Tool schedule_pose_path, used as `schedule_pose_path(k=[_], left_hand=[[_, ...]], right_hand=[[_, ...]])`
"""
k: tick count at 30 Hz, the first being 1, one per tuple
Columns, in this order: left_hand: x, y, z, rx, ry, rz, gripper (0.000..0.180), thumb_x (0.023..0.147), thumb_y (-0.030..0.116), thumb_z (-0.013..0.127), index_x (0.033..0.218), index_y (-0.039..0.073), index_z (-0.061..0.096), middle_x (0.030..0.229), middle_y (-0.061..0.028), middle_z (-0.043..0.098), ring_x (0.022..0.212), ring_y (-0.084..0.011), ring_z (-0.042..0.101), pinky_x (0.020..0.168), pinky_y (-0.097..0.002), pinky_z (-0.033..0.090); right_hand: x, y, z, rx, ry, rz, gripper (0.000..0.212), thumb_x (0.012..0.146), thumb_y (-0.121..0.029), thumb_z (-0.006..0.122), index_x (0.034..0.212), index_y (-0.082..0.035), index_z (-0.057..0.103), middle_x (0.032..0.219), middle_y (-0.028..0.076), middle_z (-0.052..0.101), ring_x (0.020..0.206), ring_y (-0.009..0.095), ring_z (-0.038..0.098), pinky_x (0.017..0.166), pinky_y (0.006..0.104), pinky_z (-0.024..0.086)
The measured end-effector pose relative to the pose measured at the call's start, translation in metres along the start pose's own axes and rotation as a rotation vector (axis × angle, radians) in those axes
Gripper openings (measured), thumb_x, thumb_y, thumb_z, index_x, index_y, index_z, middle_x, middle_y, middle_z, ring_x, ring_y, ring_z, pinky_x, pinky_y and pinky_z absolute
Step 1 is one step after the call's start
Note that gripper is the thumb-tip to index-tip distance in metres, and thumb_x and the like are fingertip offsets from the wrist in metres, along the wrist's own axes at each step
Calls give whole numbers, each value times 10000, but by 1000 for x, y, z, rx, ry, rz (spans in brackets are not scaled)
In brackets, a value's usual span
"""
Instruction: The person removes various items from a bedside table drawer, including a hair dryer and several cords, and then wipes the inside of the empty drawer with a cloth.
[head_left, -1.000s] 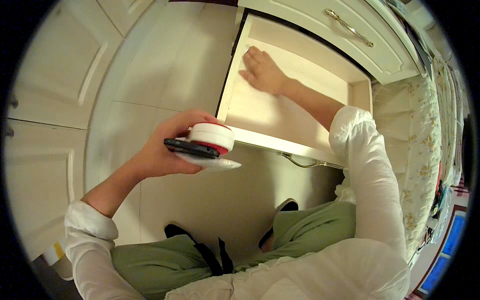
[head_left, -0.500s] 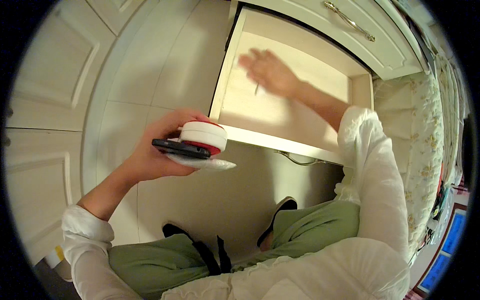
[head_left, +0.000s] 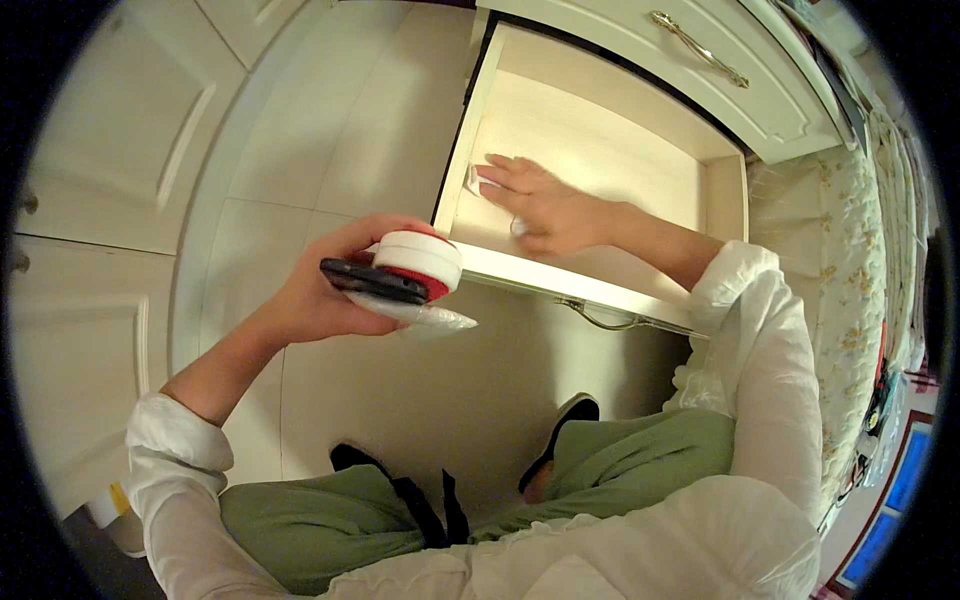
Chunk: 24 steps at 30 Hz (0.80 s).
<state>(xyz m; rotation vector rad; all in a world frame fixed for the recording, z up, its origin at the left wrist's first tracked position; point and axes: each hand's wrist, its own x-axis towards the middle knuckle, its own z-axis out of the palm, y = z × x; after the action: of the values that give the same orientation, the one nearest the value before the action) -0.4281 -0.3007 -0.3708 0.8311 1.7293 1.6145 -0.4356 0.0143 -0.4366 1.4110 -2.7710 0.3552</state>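
Observation:
My left hand (head_left: 345, 285) is closed around a stack of things over the floor. On top is a white, squat round object (head_left: 420, 257) with a red rim. Beneath it lies a slim black object (head_left: 375, 280) like a phone, and under that a clear plastic packet (head_left: 432, 318). My right hand (head_left: 540, 208) reaches into the pulled-out drawer (head_left: 620, 130), palm down, fingers stretched out low over its bottom. A small white piece (head_left: 475, 180) shows at its fingertips beside the drawer's left wall. Another white bit (head_left: 518, 227) shows by the thumb; neither can be made out.
Above the drawer is another shut drawer front (head_left: 770, 100) with a metal handle. A quilted floral cover (head_left: 825, 270) hangs on the right. Pale cabinet doors (head_left: 95, 330) line the left. My legs in green trousers (head_left: 640, 455) are below the drawer front.
My right hand has moved nearer and lower in the drawer, its fingertips now by the left wall. My left hand, with its stack, has shifted slightly right.

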Motion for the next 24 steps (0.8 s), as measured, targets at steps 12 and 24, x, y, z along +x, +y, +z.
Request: schedule_pose_path(k=[12,24], left_hand=[[22,15,-30,-637,160,-318,469,786,222,663,1154,-20,500,1055,-102,609,951,-208,602,878,-340,472],[83,34,-46,-537,183,-351,417,761,203,707,1070,-26,545,991,-108,629,869,-191,626,793,-319,512]], right_hand=[[34,90,6,-73,375,521,161,748,-72,569,890,-33,635,937,153,572,872,315,558,732,402,462],[10,-25,4,147,132,-81,345,706,-17,590,1049,-19,626,1070,129,583,1015,288,512,886,384,427]])
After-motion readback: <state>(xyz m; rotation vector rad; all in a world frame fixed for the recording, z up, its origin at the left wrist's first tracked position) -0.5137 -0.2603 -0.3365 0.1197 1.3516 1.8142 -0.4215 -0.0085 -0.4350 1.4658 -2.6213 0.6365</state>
